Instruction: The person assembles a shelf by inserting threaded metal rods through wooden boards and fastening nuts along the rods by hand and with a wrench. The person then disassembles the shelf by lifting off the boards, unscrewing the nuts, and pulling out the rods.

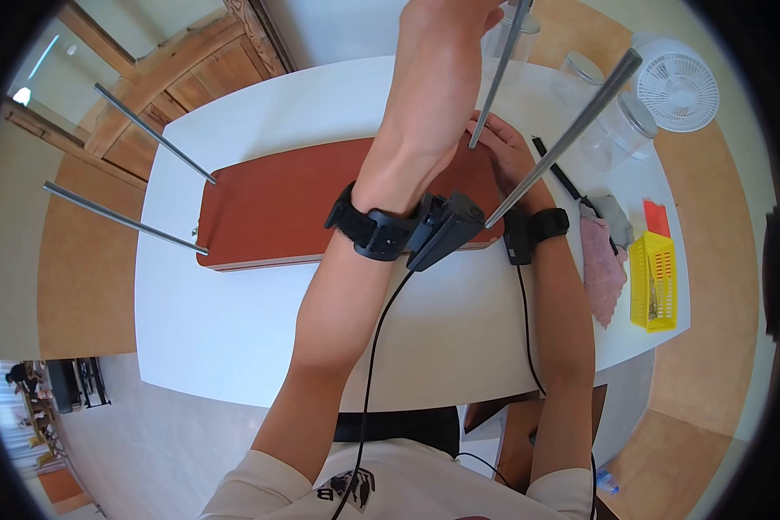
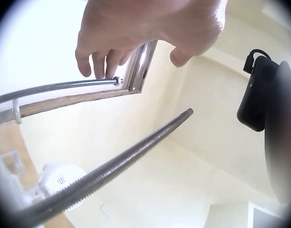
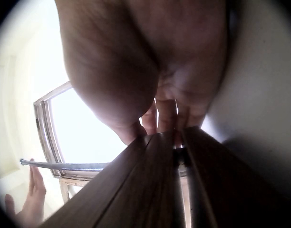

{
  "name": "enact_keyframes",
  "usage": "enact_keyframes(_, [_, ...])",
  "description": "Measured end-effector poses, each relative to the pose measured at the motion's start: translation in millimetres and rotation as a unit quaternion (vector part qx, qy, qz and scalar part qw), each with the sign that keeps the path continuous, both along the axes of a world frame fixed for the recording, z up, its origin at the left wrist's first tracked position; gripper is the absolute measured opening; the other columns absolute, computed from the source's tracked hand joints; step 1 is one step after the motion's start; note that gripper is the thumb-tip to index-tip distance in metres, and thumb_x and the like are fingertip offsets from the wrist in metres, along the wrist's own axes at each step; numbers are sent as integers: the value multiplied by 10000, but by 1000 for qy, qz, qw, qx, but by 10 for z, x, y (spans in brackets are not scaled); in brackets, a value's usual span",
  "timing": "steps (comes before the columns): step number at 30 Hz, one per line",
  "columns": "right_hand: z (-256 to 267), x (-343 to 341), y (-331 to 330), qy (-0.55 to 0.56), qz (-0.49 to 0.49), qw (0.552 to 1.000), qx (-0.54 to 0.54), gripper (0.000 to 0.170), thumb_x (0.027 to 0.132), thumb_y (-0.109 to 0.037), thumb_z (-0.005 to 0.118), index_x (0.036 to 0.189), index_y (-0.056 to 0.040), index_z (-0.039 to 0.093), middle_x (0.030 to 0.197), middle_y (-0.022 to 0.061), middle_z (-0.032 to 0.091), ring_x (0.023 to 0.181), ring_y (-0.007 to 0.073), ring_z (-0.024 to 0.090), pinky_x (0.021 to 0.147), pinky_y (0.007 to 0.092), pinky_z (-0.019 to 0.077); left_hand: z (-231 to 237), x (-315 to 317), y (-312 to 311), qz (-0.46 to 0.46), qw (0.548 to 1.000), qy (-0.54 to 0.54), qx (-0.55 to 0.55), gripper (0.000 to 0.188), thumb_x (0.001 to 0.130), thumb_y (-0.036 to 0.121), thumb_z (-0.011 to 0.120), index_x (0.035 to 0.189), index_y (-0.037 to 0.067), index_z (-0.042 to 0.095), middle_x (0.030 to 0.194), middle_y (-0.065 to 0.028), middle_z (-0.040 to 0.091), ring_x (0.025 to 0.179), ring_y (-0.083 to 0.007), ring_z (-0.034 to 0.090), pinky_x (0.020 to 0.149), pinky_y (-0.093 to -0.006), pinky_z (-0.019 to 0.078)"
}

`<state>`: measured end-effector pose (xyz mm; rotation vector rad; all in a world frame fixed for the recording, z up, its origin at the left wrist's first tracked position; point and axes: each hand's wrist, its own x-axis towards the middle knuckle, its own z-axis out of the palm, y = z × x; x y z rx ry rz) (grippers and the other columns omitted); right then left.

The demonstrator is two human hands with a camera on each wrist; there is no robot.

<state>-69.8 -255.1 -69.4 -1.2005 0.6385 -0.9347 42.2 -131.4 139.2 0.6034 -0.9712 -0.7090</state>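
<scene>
A reddish-brown wooden board, layered at its edge, lies on the white table with four upright metal rods near its corners. My left hand is raised high above the board's right half, beside the far right rod. In the left wrist view, its straight fingers hang near the nut at that rod's tip, the thumb held apart. My right hand holds the board's right end, thumb on one face and fingers past the edge. The near right rod, threaded, rises between my forearms.
Glass jars and a white fan stand at the back right. A black stick-like tool, a pink cloth and a yellow basket lie along the right side. Two rods lean outward at the left.
</scene>
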Motion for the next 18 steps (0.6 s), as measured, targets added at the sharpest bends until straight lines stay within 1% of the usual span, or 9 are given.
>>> enact_keyframes(1, [-2,1,-5,0,0,1000,0,388,1017,-267,648,1293,3,615,1235,123,684,1184,185,619,1026,310,494,-69,142,-58,0,1000,0,0,786,1064,553,478,1485,-107,409,1343,-243,589,1335,-281,514,1197,-428,288])
enact_keyframes(3, [-4,-6,-12,1,12,1000,-5,386,1017,-266,649,1292,2,617,1227,123,687,1188,186,618,1031,313,493,-202,565,-165,-171,966,-171,-90,874,1055,602,441,1546,-106,301,1525,-294,424,1452,-333,402,1233,-439,238])
enact_keyframes(6, [32,-13,9,7,5,1000,-5,383,1019,-266,648,1292,1,617,1222,123,689,1190,190,621,1034,312,494,-184,643,-143,-165,963,-202,-71,919,1050,624,419,1569,-113,237,1598,-305,313,1495,-358,343,1249,-449,204])
enact_keyframes(7, [23,-11,1,7,6,1000,-5,383,1019,-266,648,1292,1,617,1222,123,689,1190,190,621,1034,312,494,-141,557,-93,-165,963,-202,-71,919,1050,624,419,1569,-113,237,1598,-305,313,1495,-358,343,1249,-449,204])
enact_keyframes(9, [-5,-7,-19,2,14,1000,-13,389,1018,-271,651,1294,1,617,1224,121,689,1191,191,622,1035,313,493,-32,262,37,-86,991,-100,-14,897,1055,612,422,1560,-113,266,1578,-287,358,1468,-351,389,1239,-434,226])
enact_keyframes(12, [25,9,22,-2,-2,1000,0,395,1017,-278,654,1294,1,618,1224,115,689,1190,186,621,1035,319,492,-67,134,3,-100,994,-38,-22,895,1053,616,423,1557,-110,279,1575,-279,367,1460,-346,403,1236,-431,230])
enact_keyframes(13, [22,9,18,-2,-2,1000,0,395,1017,-278,654,1294,1,618,1224,115,689,1190,186,621,1035,319,492,-134,192,-73,-99,994,-39,-22,895,1053,616,423,1557,-110,279,1575,-279,367,1460,-346,403,1236,-431,230])
enact_keyframes(15, [12,-2,2,-3,10,1000,1,397,1018,-284,654,1295,-1,621,1221,109,691,1194,178,615,1038,319,488,-288,403,-276,-138,976,-120,-117,909,1049,626,423,1560,-110,272,1576,-282,363,1471,-345,387,1233,-440,239])
enact_keyframes(18, [-20,-21,-27,-3,22,999,-24,403,1021,-294,653,1297,-3,623,1226,106,697,1188,168,616,1036,310,485,-203,572,-170,-140,971,-177,-79,922,1043,640,425,1564,-105,267,1577,-282,360,1482,-340,373,1226,-444,260])
